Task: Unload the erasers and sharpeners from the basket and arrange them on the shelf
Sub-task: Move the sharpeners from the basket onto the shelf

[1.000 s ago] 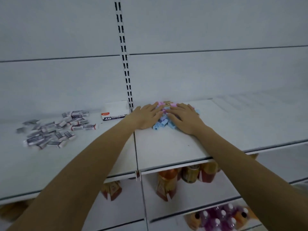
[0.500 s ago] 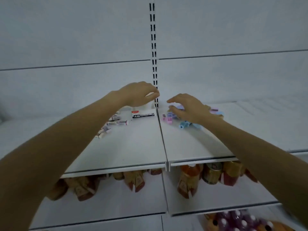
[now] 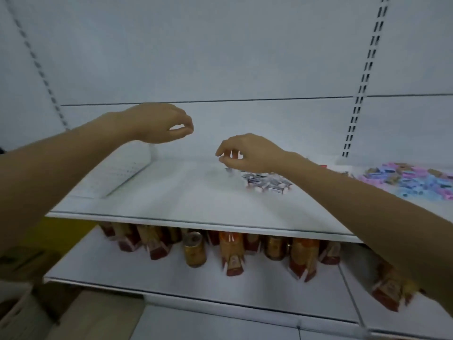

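My right hand (image 3: 247, 153) hovers just above the left end of a pile of small white-and-black erasers (image 3: 267, 181) on the white shelf (image 3: 196, 200). Its fingers droop loosely and I see nothing held in them. One blurred eraser (image 3: 229, 171) lies right below the fingertips. My left hand (image 3: 159, 123) is raised higher to the left, thumb and forefinger tips together with nothing visible between them. A heap of pink and blue sharpeners (image 3: 411, 180) lies at the shelf's far right.
A white divider (image 3: 122, 173) stands on the shelf's left part. The shelf below holds orange bottles and packets (image 3: 230, 251) and a can (image 3: 195, 251). A cardboard box (image 3: 22, 261) and a pale container edge (image 3: 14, 312) sit low on the left.
Both hands lifted off the sharpener heap and moved left. My view swung left too, so the heap now lies far right and my right hand hangs over the erasers.
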The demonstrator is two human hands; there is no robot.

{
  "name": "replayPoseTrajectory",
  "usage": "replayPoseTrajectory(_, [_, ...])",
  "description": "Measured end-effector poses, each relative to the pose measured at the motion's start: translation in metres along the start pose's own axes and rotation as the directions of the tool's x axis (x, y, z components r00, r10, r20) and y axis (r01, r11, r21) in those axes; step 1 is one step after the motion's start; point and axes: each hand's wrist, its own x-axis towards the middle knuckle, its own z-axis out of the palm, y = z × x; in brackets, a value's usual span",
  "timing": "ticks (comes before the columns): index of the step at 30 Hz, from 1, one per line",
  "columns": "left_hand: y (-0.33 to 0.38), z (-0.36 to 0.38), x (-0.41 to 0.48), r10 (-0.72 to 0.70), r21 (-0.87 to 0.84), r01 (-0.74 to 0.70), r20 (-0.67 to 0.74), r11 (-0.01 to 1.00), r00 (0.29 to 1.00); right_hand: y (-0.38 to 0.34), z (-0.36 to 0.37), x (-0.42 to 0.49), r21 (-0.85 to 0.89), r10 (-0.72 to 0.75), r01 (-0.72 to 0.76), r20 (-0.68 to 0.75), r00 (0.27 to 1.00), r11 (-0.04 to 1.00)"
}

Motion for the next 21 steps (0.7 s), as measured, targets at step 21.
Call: replayPoseTrajectory(21, [-0.224,0.086,-0.109,-0.372,-0.146,0.391,0.142,0.909,0.917,-0.097,0.093,0.276,0.027,-0.250,0.251,0.239,0.938,0.968])
